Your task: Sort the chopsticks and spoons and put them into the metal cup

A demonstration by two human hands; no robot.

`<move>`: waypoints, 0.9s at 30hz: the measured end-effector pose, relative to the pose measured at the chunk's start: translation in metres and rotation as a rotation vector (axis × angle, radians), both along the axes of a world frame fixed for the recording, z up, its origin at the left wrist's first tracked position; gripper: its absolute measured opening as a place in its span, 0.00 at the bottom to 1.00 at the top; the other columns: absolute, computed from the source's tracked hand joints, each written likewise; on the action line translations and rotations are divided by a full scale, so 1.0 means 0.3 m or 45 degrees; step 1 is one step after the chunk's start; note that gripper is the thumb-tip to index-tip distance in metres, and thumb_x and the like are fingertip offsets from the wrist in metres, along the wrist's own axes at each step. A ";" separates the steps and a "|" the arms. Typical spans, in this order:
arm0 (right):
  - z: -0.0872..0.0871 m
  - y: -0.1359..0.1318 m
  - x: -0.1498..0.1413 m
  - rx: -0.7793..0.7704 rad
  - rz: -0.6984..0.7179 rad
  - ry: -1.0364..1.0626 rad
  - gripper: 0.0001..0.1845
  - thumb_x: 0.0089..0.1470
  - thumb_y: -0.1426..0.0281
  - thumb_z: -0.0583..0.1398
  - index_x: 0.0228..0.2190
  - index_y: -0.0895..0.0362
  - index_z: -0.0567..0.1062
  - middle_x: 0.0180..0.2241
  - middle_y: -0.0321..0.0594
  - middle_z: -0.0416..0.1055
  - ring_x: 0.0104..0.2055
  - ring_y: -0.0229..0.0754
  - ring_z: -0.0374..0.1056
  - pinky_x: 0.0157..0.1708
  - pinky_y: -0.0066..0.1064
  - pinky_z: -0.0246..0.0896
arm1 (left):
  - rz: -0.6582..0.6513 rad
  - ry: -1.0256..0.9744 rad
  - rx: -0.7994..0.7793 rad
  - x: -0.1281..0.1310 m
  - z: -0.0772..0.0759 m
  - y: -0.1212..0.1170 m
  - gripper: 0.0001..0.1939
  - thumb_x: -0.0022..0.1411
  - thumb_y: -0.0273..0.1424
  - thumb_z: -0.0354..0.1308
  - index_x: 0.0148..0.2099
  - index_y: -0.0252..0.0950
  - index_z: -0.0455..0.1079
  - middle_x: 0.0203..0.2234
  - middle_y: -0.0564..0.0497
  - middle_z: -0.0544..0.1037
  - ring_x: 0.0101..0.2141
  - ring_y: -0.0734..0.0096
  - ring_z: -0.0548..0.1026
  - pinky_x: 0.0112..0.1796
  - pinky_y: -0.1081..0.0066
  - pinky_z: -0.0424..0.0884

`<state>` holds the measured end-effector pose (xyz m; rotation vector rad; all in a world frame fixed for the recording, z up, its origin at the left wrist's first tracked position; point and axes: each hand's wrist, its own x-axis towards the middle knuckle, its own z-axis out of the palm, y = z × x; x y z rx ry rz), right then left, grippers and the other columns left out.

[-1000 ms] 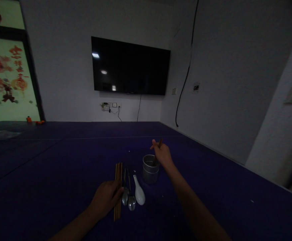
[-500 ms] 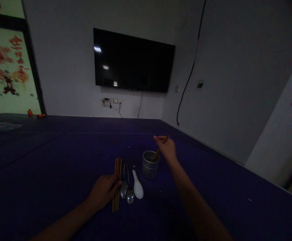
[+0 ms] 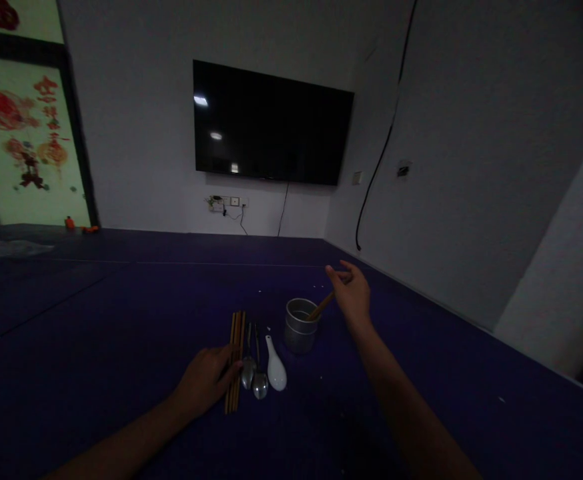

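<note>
My left hand rests on the table with its fingers apart, lying across a row of several wooden chopsticks. Right beside them lie two metal spoons and a white soup spoon, all with handles pointing away from me. A grey metal cup stands upright just beyond the white spoon. Wooden chopsticks slant out of the cup over its right rim; I cannot tell how many. Their upper end is between the thumb and fingers of my right hand, which is loosely closed round them.
The dark blue tabletop reaches back to the wall, with small white specks on it. A television hangs above, and a black cable runs down the right wall. Small orange objects and clear plastic are at the far left.
My right hand has moved right, away from the cup, and its fingers are looser. The chopsticks in the cup lean lower to the right. My left hand stays on the row of chopsticks.
</note>
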<state>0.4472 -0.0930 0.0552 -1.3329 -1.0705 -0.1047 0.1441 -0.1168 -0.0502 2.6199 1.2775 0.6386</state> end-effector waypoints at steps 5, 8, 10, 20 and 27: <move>-0.018 -0.017 -0.002 0.068 -0.023 -0.008 0.35 0.47 0.50 0.60 0.50 0.61 0.68 0.34 0.47 0.75 0.41 0.49 0.70 0.43 0.42 0.59 | 0.064 0.023 -0.013 0.003 0.011 -0.002 0.17 0.66 0.39 0.40 0.46 0.37 0.65 0.35 0.47 0.78 0.36 0.63 0.76 0.36 0.68 0.66; -0.005 -0.031 -0.008 0.121 -0.063 -0.029 0.34 0.48 0.51 0.59 0.51 0.60 0.66 0.37 0.48 0.75 0.42 0.50 0.70 0.44 0.43 0.59 | 0.082 0.000 -0.018 0.007 0.008 0.006 0.16 0.66 0.39 0.40 0.46 0.38 0.65 0.35 0.48 0.77 0.37 0.63 0.76 0.36 0.69 0.66; 0.001 -0.050 -0.021 0.258 -0.195 -0.092 0.33 0.50 0.53 0.59 0.52 0.59 0.65 0.43 0.50 0.72 0.46 0.51 0.68 0.45 0.43 0.60 | 0.115 -0.015 -0.023 0.011 0.001 0.017 0.16 0.67 0.38 0.39 0.46 0.38 0.64 0.36 0.48 0.77 0.37 0.65 0.76 0.36 0.70 0.66; -0.282 -0.115 -0.289 0.537 0.282 -1.524 0.14 0.59 0.67 0.51 0.43 0.51 0.73 0.40 0.44 0.76 0.30 0.39 0.71 0.27 0.30 0.63 | 0.444 0.108 0.105 0.049 0.022 0.076 0.18 0.65 0.40 0.41 0.31 0.36 0.65 0.27 0.47 0.74 0.32 0.65 0.73 0.31 0.70 0.63; -0.369 -0.115 -0.347 0.200 0.577 -1.629 0.15 0.61 0.68 0.49 0.31 0.57 0.73 0.27 0.41 0.73 0.26 0.38 0.67 0.24 0.30 0.56 | 0.460 0.181 0.054 0.045 0.033 0.085 0.18 0.64 0.38 0.44 0.28 0.35 0.67 0.27 0.47 0.74 0.33 0.64 0.72 0.32 0.69 0.63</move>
